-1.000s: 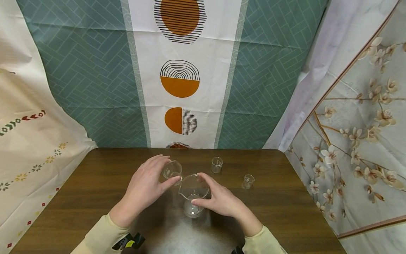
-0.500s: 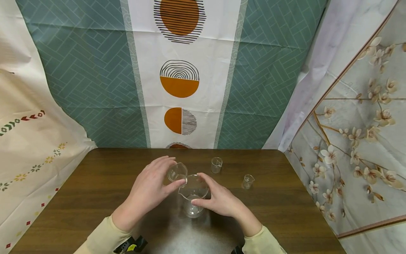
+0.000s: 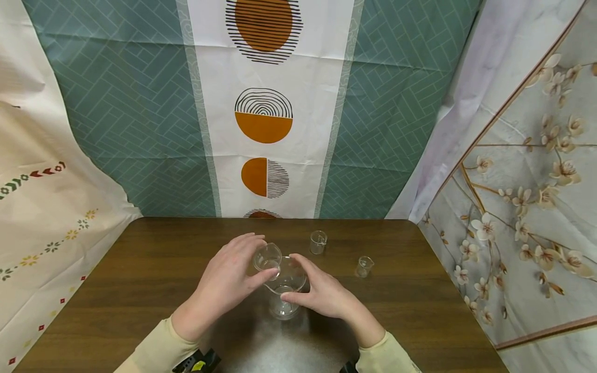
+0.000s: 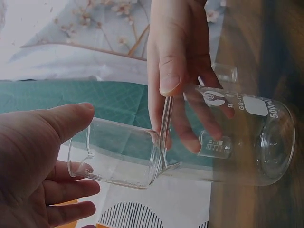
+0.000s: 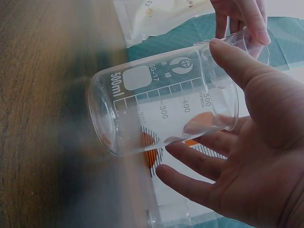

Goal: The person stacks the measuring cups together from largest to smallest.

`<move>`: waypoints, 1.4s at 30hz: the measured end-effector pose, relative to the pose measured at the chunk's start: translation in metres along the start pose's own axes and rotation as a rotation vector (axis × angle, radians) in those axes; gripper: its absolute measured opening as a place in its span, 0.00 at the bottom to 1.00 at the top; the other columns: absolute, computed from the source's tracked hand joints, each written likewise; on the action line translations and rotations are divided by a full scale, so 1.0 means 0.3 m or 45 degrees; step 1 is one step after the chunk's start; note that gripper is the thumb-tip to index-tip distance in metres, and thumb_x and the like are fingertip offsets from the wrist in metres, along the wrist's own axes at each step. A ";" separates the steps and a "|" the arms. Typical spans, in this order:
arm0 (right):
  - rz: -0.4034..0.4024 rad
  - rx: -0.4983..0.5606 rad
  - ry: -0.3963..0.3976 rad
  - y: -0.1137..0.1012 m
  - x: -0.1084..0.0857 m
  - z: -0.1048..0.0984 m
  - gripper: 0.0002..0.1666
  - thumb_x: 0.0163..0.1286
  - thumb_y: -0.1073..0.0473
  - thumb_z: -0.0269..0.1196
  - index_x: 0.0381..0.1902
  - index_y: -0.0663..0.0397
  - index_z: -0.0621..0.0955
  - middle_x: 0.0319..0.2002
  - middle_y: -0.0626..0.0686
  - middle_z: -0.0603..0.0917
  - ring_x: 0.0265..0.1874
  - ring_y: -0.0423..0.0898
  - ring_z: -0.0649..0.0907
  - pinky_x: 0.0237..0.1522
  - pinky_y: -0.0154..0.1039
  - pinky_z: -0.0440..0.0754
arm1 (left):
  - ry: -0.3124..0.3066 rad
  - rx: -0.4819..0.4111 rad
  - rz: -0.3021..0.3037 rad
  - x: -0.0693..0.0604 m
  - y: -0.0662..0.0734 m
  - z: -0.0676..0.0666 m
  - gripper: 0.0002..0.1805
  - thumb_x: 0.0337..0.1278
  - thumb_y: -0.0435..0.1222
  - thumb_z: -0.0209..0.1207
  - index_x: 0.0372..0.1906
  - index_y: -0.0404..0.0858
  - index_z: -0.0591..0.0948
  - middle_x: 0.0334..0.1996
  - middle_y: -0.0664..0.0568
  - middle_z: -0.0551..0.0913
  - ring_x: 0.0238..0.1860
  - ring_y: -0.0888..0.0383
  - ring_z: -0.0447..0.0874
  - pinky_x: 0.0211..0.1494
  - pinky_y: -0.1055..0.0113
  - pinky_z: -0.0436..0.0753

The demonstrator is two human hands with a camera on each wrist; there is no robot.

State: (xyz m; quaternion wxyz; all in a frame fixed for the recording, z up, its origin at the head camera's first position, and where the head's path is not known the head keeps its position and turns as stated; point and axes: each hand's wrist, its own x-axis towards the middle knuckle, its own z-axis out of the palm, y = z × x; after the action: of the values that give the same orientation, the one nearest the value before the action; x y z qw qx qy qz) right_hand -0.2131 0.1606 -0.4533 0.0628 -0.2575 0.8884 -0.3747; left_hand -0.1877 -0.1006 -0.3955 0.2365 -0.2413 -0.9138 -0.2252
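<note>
500 ml glass beaker (image 3: 282, 304): upright on wood-grain table (image 3: 116, 290), right hand (image 3: 324, 291) grasping it by the rim. Medium glass beaker (image 3: 267, 255): pinched by left hand (image 3: 228, 274), at the former's eleven-o'clock rim. Small graduated beaker (image 3: 318, 243): one o'clock. Smallest beaker (image 3: 364, 268): toward three.

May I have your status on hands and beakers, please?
Left hand holding smaller beaker at rim of larger beaker. Right hand gripping larger beaker. Nothing visibly blocking.
</note>
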 end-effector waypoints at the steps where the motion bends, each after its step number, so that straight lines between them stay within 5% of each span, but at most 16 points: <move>1: -0.001 0.000 0.000 0.000 0.000 0.000 0.55 0.70 0.27 0.73 0.85 0.38 0.65 0.76 0.47 0.76 0.67 0.49 0.82 0.63 0.58 0.83 | 0.002 0.001 0.005 0.000 0.001 0.001 0.32 0.61 0.51 0.81 0.61 0.36 0.86 0.67 0.46 0.86 0.73 0.42 0.79 0.73 0.41 0.78; 33: -0.001 0.037 -0.027 -0.001 0.001 -0.003 0.54 0.71 0.28 0.73 0.85 0.37 0.64 0.71 0.46 0.80 0.64 0.46 0.85 0.61 0.55 0.84 | -0.090 -0.009 0.021 0.013 0.015 0.058 0.33 0.61 0.53 0.80 0.60 0.35 0.86 0.66 0.44 0.86 0.72 0.42 0.80 0.74 0.42 0.78; 42: -0.008 0.002 -0.017 0.000 0.000 -0.003 0.56 0.70 0.27 0.73 0.86 0.39 0.64 0.77 0.49 0.75 0.69 0.52 0.81 0.64 0.60 0.82 | -0.140 -0.050 0.002 0.019 0.005 0.081 0.29 0.61 0.51 0.81 0.58 0.37 0.86 0.65 0.44 0.86 0.71 0.43 0.81 0.72 0.44 0.79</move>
State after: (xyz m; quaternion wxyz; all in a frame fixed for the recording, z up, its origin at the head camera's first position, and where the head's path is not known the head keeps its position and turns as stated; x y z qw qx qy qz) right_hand -0.2135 0.1611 -0.4525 0.0679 -0.2626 0.8869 -0.3740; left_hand -0.1992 -0.0848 -0.4112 0.1812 -0.2585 -0.9208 -0.2291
